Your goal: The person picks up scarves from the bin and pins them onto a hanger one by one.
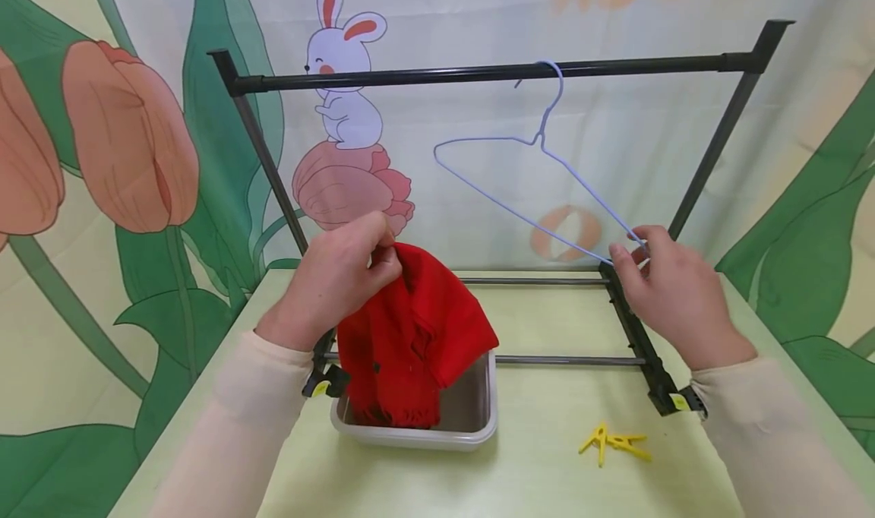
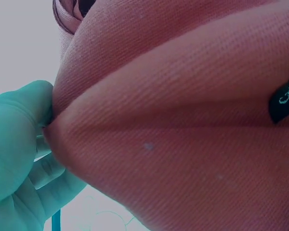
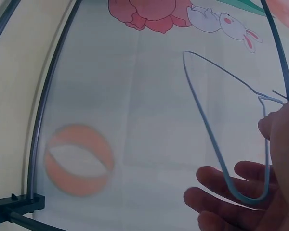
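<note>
A red scarf (image 1: 451, 320) with a fringed end hangs from my left hand (image 1: 335, 279), whose thumb and fingers pinch its upper edge. Its lower part reaches down into a light grey basin (image 1: 451, 442). In the left wrist view the knit fabric (image 2: 183, 159) fills most of the picture, and a dark lettered label (image 2: 284, 103) shows at the right. A thin lilac wire hanger (image 1: 542, 137) is hooked over the rack's black top bar (image 1: 437, 76). My right hand (image 1: 673, 294) holds the hanger's right corner, the wire lying across its fingers (image 3: 212, 178).
Two yellow clothespins (image 1: 615, 442) lie together on the pale table (image 1: 547, 472), right of the basin. The black rack's right foot (image 1: 636, 336) stands near my right wrist, and a low crossbar (image 1: 567, 361) runs behind the basin. A printed curtain (image 1: 478, 17) hangs behind.
</note>
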A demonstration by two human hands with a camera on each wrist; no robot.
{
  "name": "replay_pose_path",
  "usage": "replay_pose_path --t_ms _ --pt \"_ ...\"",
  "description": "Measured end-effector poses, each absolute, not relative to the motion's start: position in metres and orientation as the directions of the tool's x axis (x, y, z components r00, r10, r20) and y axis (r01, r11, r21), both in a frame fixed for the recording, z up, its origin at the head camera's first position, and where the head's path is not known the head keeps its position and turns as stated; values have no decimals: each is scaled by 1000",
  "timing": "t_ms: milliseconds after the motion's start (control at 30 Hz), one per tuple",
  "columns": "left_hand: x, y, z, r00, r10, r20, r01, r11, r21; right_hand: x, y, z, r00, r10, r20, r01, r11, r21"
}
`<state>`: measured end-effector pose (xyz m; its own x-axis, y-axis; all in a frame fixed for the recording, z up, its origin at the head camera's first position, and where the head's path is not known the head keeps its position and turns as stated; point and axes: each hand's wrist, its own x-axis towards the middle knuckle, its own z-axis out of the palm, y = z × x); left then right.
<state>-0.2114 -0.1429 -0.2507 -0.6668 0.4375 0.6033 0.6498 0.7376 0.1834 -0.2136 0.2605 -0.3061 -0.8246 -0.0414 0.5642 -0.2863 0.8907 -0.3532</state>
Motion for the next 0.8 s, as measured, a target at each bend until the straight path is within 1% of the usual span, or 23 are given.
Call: replay_pose_path --t_ms 100,233,400,533,633,700,800 --pt "-211 -142 -252 -661 442 606 656 733 181 -217 260 -309 -814 -84 574 -317 893 -320" --pt "-210 -141 -253 -659 449 603 662 728 181 -220 258 -313 -767 -116 632 -354 897 -265" --pt "-210 -141 -255 -663 448 600 657 732 179 -220 255 -312 -698 -73 712 -372 887 -274" --pt "-210 -142 -256 -657 445 609 659 731 177 -215 252 -307 -622 -21 783 -384 879 -282" --pt "-211 -142 -255 -654 440 615 662 726 184 -207 252 -303 -560 -18 828 -406 877 -256" --pt "-210 -142 -255 -654 435 619 663 724 192 -202 253 -302 -539 -32 842 -417 878 -234" --pt "-211 -143 -254 -654 426 625 662 723 201 -193 253 -304 -532 -62 844 -427 881 -205"
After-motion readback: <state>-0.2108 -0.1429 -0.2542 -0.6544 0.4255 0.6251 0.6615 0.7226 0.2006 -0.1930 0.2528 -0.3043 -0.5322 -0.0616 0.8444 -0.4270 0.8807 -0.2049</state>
